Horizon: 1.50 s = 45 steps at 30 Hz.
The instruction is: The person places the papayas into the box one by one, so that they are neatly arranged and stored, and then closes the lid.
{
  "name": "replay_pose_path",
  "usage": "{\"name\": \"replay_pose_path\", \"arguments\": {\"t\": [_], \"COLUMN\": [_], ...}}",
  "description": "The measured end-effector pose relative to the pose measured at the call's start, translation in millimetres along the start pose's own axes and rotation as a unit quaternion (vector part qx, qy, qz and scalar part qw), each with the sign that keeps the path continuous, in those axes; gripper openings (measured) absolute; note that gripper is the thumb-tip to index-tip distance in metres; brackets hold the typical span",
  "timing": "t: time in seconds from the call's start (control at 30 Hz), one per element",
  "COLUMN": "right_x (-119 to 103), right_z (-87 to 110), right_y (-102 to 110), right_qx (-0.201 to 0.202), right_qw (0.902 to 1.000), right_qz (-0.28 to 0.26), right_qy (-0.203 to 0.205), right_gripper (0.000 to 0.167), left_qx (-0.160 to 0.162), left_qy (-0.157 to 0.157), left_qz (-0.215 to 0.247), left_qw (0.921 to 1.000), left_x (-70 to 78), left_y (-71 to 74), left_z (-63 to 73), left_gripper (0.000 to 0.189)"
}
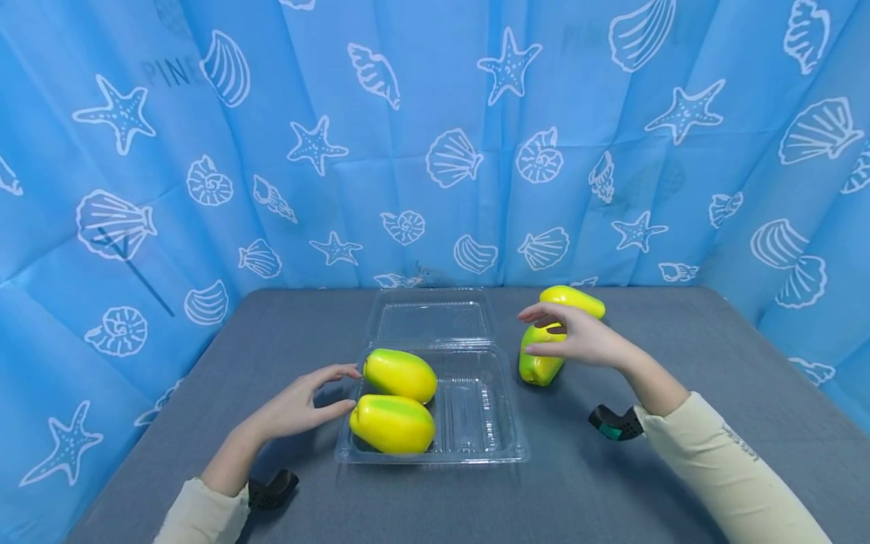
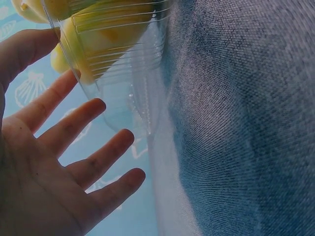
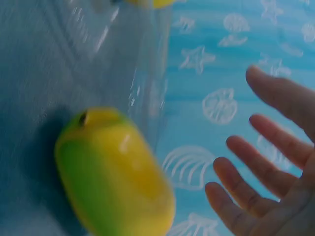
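Currently, the left grip point(image 1: 291, 406) is spread wide, holding nothing, beside the clear container point(image 1: 469, 414); two yellow-green fruits point(image 1: 394, 427) lie inside, right of it. The right grip point(image 1: 579, 337) is wide and unloaded, above one loose fruit point(image 1: 537, 368); another fruit point(image 1: 572, 298) lies beyond it on the surface point(image 1: 442, 502).

Fruits point(image 1: 393, 427) yellow, green; curtain point(image 1: 435, 83) blue, seashells point(image 1: 454, 157) white

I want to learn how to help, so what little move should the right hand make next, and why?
Maybe lower the right hand and grip the nearer loose fruit: the hand hovers close, holding nothing, and that fruit lies outside the box, where two others sit.
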State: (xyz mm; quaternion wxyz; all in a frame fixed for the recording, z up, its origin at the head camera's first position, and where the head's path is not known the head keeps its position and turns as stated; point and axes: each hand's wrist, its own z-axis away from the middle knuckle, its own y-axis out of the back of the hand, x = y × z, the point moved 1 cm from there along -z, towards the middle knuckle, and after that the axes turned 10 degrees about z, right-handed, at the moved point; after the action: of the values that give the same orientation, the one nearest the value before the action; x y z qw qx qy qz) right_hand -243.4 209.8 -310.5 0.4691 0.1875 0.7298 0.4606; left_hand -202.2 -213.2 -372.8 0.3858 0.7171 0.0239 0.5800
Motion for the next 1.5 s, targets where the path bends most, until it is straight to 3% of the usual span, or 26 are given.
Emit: {"name": "replay_pose_path", "arguments": {"t": [0.53,1.1,1.5], "right_x": [44,54,57], "right_z": [3.8,1.9,0.0], "right_y": [-5,-19,-23], "right_qx": [-0.033,-0.053,-0.032], "right_qw": [0.9961,0.9921,0.9871], "right_qz": [0.053,0.087,0.134], "right_qy": [0.062,0.073,0.082], "right_gripper": [0.066,0.077,0.073], "left_qx": [0.002,0.000,0.000], "left_qy": [0.000,0.000,0.001], "left_qz": [-0.002,0.004,0.003], "left_qw": [1.0000,1.0000,1.0000], "left_x": [-0.7,-1.1,-3.6], "left_y": [0.3,0.3,-0.1], "left_z": [-1.6,-0.4,-0.2], "left_gripper": [0.043,0.043,0.042]}}
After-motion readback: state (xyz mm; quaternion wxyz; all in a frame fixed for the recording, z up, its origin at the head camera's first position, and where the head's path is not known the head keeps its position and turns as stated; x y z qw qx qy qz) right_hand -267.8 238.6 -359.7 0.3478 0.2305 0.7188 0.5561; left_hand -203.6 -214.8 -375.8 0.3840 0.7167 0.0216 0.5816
